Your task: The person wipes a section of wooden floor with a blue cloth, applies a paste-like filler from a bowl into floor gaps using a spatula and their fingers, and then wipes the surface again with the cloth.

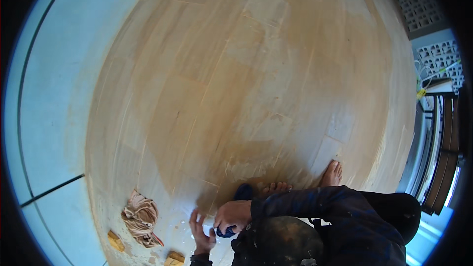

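Note:
At the bottom centre my right hand (233,216) is closed around a dark blue object (225,232). Beyond the knuckles shows a rounded dark blue piece (243,192); whether both belong to one thing, I cannot tell. My left hand (201,234) is just left of it, fingers spread and thumb toward the blue object, with nothing seen in it. Small white spots dot the floor around the left hand. Underneath, the wood-look plank floor (197,123) carries pale smears and damp-looking patches.
A crumpled beige cloth (141,218) lies to the left, between a yellow sponge-like block (116,241) and another yellowish block (174,258). Two bare feet (332,173) rest beyond my right arm. Large pale tiles (64,93) border the left; dark wooden furniture (443,152) stands right.

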A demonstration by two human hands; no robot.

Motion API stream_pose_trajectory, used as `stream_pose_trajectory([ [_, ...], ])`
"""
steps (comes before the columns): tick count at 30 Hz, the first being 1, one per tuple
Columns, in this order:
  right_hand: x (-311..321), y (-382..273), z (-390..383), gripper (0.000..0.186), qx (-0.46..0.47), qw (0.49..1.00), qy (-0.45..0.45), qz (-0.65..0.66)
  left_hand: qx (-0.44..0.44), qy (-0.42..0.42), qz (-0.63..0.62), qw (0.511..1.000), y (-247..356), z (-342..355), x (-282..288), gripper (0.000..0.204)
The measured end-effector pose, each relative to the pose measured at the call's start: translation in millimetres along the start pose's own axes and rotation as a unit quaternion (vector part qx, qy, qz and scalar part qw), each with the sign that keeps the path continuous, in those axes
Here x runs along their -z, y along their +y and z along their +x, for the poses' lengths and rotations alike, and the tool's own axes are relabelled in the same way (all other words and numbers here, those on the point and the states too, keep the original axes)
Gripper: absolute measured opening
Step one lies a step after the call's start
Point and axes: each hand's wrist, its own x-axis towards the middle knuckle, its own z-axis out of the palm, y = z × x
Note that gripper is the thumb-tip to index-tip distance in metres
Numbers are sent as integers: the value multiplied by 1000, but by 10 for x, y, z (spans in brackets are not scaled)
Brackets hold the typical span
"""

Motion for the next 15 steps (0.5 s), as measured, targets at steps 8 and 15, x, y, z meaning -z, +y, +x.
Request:
stream_pose_trajectory([
  [8, -27, -495, -1082, 66, -182, 878, 354, -267, -53, -12, 43, 998, 301, 106, -536, 121],
  [15, -301, -259, -1455, 51, -200, 831, 493, -161, 73, 81, 131, 985, 377, 548, -1145, 127],
])
